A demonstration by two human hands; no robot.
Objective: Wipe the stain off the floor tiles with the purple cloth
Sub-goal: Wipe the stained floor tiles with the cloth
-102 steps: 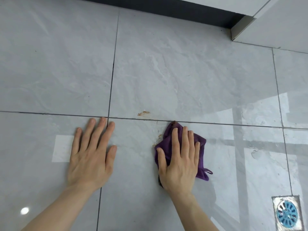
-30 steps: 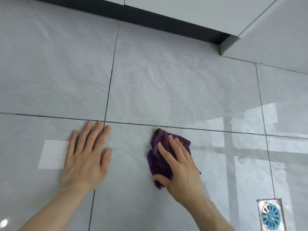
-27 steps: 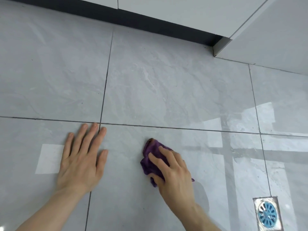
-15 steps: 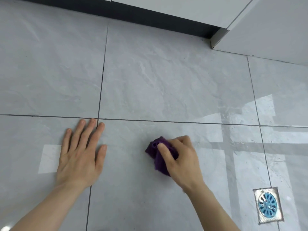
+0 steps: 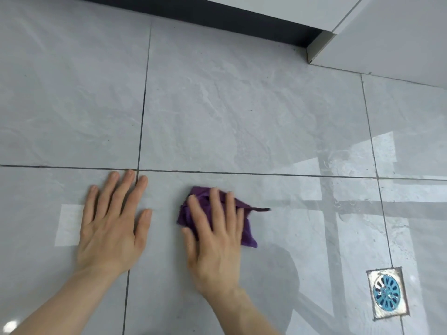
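Floor tiles (image 5: pixel 242 112), large glossy pale-grey squares with marbled veining and dark grout lines, fill nearly all I can see; I take the crossing of two grout lines (image 5: pixel 137 169) as my landmark. Far up and to the right of that crossing a dark skirting strip (image 5: pixel 217 13) runs along the base of a white wall, ending at a metal corner trim (image 5: pixel 316 47). Window light reflects off the tiles to the right of the crossing. My left hand (image 5: pixel 111 226) lies flat with the fingers spread, palm down just below the crossing, its fingertips almost reaching the horizontal line and its index finger lying over the vertical one. My right hand (image 5: pixel 215 240) sits to the right of that, also flat and open, palm and fingers pressing down on the crumpled purple cloth (image 5: pixel 246 228). That cloth lies on the tile below and to the right of the crossing, bunched under the fingers, with a thin loop sticking out on its right side. I see no stain on the bare tiles around it. Far down and to the right of the crossing sits a small square metal floor drain with a round blue grate (image 5: pixel 387 293)
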